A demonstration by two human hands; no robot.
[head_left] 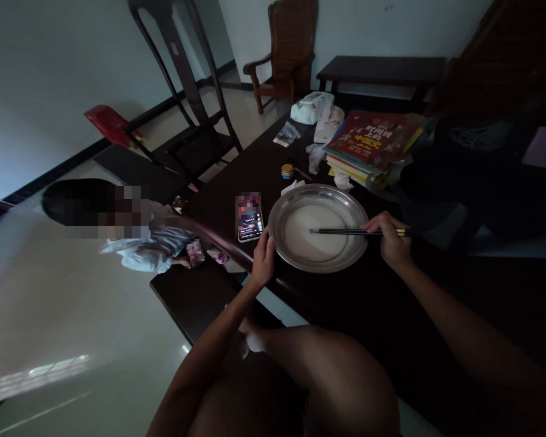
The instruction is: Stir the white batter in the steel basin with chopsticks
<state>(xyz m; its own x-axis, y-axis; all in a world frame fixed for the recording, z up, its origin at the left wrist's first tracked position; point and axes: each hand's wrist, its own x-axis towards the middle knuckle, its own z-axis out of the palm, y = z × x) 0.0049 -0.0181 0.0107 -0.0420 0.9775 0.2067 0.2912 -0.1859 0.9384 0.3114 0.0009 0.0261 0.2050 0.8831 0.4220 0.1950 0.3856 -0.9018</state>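
A wide metal pan [319, 227] sits at the centre of the frame on a dark surface [377, 303], holding a shallow layer of pale, milky liquid [316, 233]. The left hand [262, 258] rests at the pan's lower-left rim, fingers curled closed around the edge. The right hand [389, 240], at the right of the pan, has its fingers closed on a pair of dark chopsticks [346, 231] that lie nearly level across the pan, tips reaching into the liquid near its middle.

Just left of the pan lies a phone [249, 216] with a lit screen. Above the pan, toward the upper centre, are a small round tin [287, 171], crumpled tissues [343, 180], a clear plastic bag [286, 133] and a white packet [312, 107]. A stack of books [368, 142] with a red cover on top stands at the upper right of the pan. A dark chair [186, 91] stands at the upper left, a brown wooden armchair [284, 54] farther back by the wall. Another person [136, 240] is at the left of the frame, beside the surface's edge.
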